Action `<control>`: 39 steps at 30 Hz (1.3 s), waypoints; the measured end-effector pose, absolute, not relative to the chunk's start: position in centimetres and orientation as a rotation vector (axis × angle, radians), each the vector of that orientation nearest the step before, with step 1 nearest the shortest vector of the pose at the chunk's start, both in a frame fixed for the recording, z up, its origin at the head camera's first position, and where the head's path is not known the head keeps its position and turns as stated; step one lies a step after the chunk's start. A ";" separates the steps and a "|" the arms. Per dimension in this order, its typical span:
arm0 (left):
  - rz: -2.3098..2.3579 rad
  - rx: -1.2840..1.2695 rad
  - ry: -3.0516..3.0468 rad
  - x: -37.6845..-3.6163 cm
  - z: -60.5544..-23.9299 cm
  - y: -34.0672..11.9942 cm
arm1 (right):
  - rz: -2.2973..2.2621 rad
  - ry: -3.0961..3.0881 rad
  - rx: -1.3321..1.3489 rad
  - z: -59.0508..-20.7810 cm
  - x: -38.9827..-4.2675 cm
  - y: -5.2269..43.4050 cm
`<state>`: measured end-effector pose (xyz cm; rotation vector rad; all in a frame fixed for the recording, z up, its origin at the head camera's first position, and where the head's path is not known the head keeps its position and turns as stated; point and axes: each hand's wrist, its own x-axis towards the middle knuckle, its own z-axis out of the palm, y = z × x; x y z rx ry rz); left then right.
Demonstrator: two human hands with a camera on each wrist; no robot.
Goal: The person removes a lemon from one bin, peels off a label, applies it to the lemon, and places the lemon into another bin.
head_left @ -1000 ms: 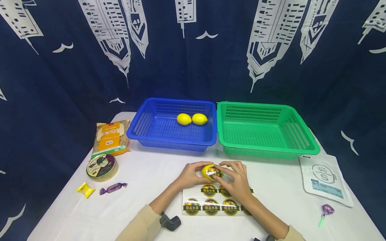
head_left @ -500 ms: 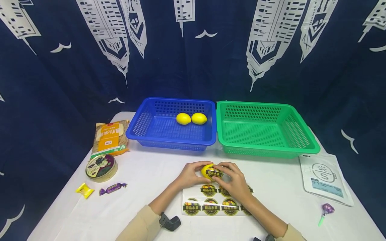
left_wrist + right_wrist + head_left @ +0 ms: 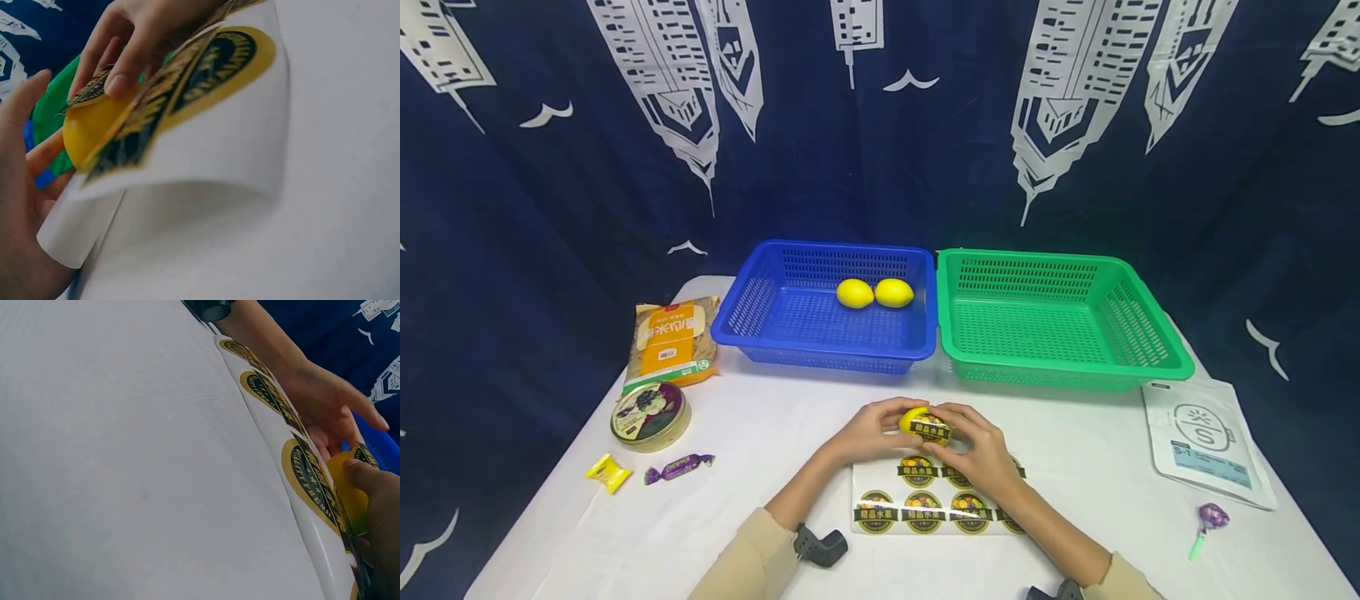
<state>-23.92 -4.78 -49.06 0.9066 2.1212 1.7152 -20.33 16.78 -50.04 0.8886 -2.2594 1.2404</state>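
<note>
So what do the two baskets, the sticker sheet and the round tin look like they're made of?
Blue basket and green basket: moulded plastic by the look, with slotted mesh walls and a slight sheen. Sticker sheet: glossy white paper backing that curls in the left wrist view. Round tin: probably printed metal, judging by the shiny gold rim, though I can't be sure.

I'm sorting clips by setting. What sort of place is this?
Probably a staged recording table, not a shop: a white tabletop before a printed curtain, with a blue basket, a green basket and a sticker sheet.
</note>
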 end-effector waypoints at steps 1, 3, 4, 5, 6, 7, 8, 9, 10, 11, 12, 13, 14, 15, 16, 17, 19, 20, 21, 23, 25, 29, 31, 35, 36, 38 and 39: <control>1.737 0.881 2.095 -23.8 -48.8 -4.7 | 1.234 -2.256 0.890 -50.1 -20.4 16.8; 1.768 0.843 2.078 -23.9 -48.8 -4.6 | 1.222 -2.243 0.897 -50.1 -20.4 16.8; 1.781 0.828 2.083 -23.9 -48.8 -4.6 | 1.216 -2.236 0.902 -50.2 -20.4 16.8; 1.785 0.817 2.099 -23.9 -48.9 -4.5 | 1.214 -2.234 0.904 -50.2 -20.4 16.8; 1.792 0.824 2.113 -24.1 -49.3 -4.5 | 1.218 -2.235 0.905 -50.2 -20.5 16.8; 1.804 0.825 2.115 -24.4 -49.7 -4.5 | 1.224 -2.233 0.907 -50.3 -20.5 16.8; 1.810 0.823 2.111 -24.5 -50.0 -4.5 | 1.242 -2.245 0.903 -50.3 -20.5 16.8; 1.820 0.824 2.107 -24.6 -50.0 -4.5 | 1.280 -2.261 0.899 -50.3 -20.5 16.9; 1.824 0.820 2.103 -24.6 -50.0 -4.4 | 1.345 -2.283 0.882 -50.2 -20.4 17.0; 1.830 0.813 2.098 -24.6 -50.1 -4.4 | 1.428 -2.305 0.860 -50.1 -20.3 17.0; 1.835 0.805 2.095 -24.6 -50.1 -4.4 | 1.510 -2.323 0.831 -49.9 -20.2 17.0; 1.837 0.794 2.092 -24.6 -50.0 -4.3 | 1.604 -2.335 0.799 -49.6 -20.1 17.1; 1.840 0.788 2.088 -24.5 -50.0 -4.3 | 1.701 -2.339 0.768 -49.3 -20.0 17.1; 1.843 0.780 2.083 -24.5 -49.9 -4.3 | 1.791 -2.338 0.743 -48.8 -19.9 17.0; 1.845 0.772 2.079 -24.4 -49.8 -4.3 | 1.864 -2.337 0.717 -48.4 -19.8 17.0; 1.847 0.768 2.074 -24.4 -49.7 -4.3 | 1.902 -2.341 0.715 -48.0 -19.7 17.0; 1.849 0.768 2.058 -24.3 -49.6 -4.4 | 1.950 -2.359 0.716 -47.4 -19.8 17.0; 1.853 0.770 2.044 -24.3 -49.5 -4.4 | 1.965 -2.380 0.714 -47.3 -19.9 17.1; 1.858 0.770 2.024 -24.3 -49.5 -4.5 | 1.984 -2.406 0.702 -47.3 -20.0 17.2; 1.855 0.760 1.996 -24.3 -49.5 -4.6 | 2.013 -2.459 0.665 -47.6 -20.5 17.5; 1.863 0.751 1.962 -24.4 -49.6 -4.9 | 2.063 -2.499 0.598 -47.9 -20.9 17.7; 1.918 0.731 1.903 -24.5 -49.7 -5.3 | 2.126 -2.533 0.483 -48.6 -21.5 18.0; 1.978 0.748 1.856 -24.3 -49.6 -5.4 | 2.136 -2.531 0.444 -48.7 -21.5 18.0; 2.010 0.966 1.828 -23.6 -48.8 -5.0 | 2.098 -2.528 0.397 -48.2 -21.1 17.8; 1.977 1.036 1.870 -23.4 -48.5 -4.8 | 2.085 -2.525 0.397 -47.8 -20.9 17.6; 1.911 1.160 1.948 -22.9 -48.0 -4.4 | 2.044 -2.532 0.389 -47.2 -20.5 17.4; 1.879 1.190 1.995 -22.7 -47.7 -4.3 | 2.031 -2.532 0.388 -46.8 -20.3 17.3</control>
